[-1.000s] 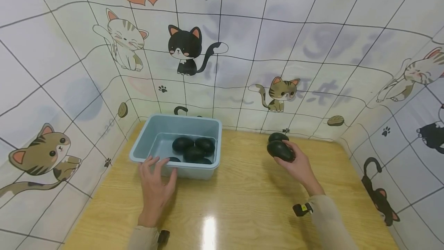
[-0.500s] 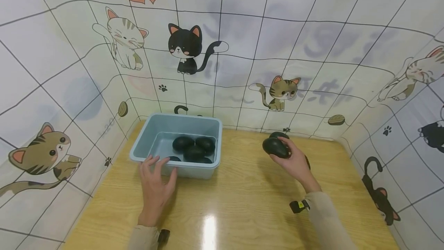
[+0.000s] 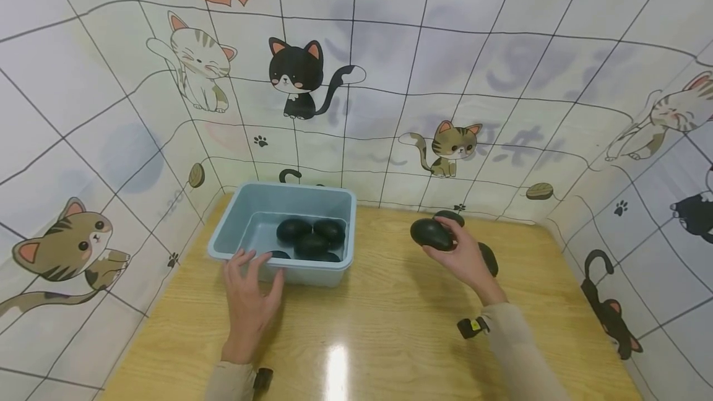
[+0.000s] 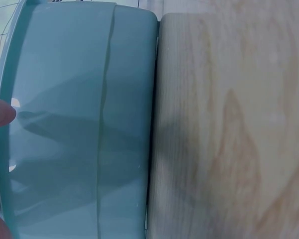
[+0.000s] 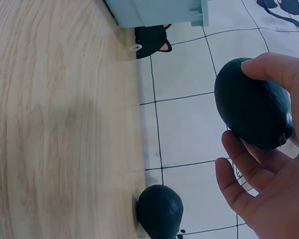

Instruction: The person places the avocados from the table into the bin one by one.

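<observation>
Left hand [image 3: 250, 296]: bare. Left sleeve [image 3: 229, 382]: long, plain pale beige cloth, ending at the wrist. Left wrist camera [image 3: 263, 379]: small, black, block-shaped, at the inner side of the cuff.
Right hand [image 3: 463, 260]: bare. Right sleeve [image 3: 520, 351]: same pale beige, long, softly creased. Right wrist camera [image 3: 465, 328]: compact black body, small bright yellow patch [image 3: 475, 325], its marking too small to read.
</observation>
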`<state>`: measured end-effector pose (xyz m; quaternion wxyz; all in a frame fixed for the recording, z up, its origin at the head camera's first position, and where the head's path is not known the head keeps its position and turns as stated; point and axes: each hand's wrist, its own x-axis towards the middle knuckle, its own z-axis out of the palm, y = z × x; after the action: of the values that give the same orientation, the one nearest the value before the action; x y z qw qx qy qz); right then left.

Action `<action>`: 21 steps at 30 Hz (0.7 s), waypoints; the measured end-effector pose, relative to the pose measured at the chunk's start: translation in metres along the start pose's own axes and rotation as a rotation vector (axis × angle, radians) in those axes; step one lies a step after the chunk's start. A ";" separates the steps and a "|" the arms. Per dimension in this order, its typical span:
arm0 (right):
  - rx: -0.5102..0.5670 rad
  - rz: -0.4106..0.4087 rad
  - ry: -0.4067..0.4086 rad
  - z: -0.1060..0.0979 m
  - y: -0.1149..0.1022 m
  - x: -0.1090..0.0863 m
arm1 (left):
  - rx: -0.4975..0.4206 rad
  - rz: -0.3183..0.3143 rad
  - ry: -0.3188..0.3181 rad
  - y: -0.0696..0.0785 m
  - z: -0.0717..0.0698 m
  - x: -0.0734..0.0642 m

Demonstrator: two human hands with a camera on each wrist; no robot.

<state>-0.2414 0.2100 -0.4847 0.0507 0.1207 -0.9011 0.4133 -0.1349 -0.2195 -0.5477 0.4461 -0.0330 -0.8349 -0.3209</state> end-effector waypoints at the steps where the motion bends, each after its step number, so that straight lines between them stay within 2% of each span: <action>1: 0.002 -0.005 -0.001 0.001 -0.001 0.001 | 0.001 -0.001 0.000 0.000 0.000 0.000; 7: 0.020 -0.032 -0.021 0.006 -0.008 0.005 | 0.014 -0.001 -0.003 -0.002 0.000 -0.001; 12: 0.042 -0.032 -0.039 0.010 -0.015 0.009 | 0.027 -0.021 -0.034 -0.003 -0.001 -0.002; 21: 0.048 -0.032 -0.050 0.012 -0.025 0.013 | 0.011 0.029 0.024 -0.003 0.001 0.001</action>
<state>-0.2472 0.1830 -0.4711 0.0318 0.1465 -0.8899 0.4308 -0.1376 -0.2212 -0.5488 0.4610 -0.0390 -0.8305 -0.3103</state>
